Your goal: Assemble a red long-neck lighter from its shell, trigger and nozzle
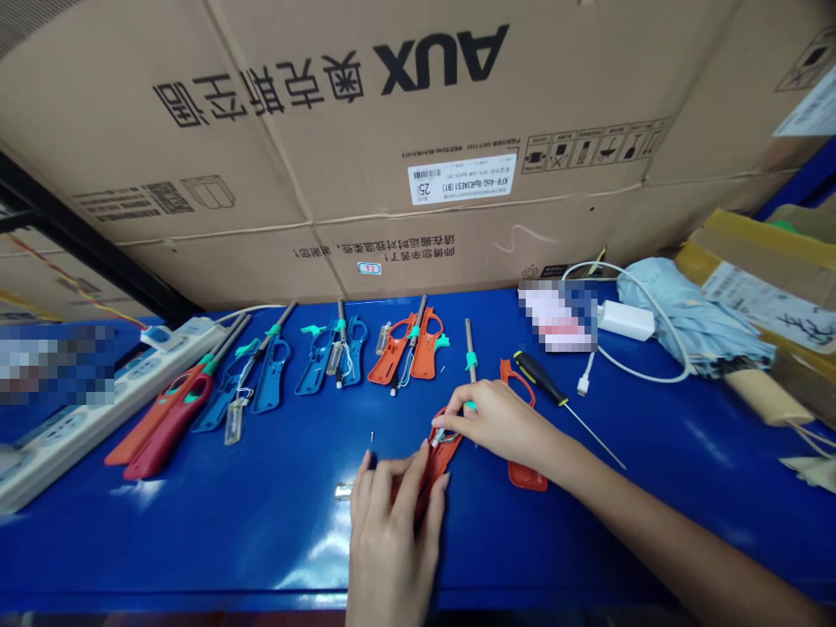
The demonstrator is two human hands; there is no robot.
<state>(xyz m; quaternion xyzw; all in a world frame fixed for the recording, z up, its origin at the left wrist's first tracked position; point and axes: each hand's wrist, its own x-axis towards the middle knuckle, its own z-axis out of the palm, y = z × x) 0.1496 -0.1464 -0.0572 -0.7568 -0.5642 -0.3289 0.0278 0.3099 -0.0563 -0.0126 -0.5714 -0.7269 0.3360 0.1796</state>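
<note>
Your left hand [395, 514] is clamped around an orange plastic handle half-shell [448, 453], hollow side up, low at centre on the table. Your right hand [500, 422] meets it at the shell's upper end, thumb and forefinger together over a small white wired part [438, 436]; whether they pinch or press it, I cannot tell. It would be best to keep the shell steady, seat the part squarely and keep its wires off the rim. Mind the tiny silver screw [372, 436] just beyond your left fingers; it could roll.

The glossy blue tabletop [261, 540] carries a black-and-yellow screwdriver [542, 376] to your right and a long white power strip [97, 405] at left. A large brown cardboard carton [261, 183], printed upside down, stands behind.
</note>
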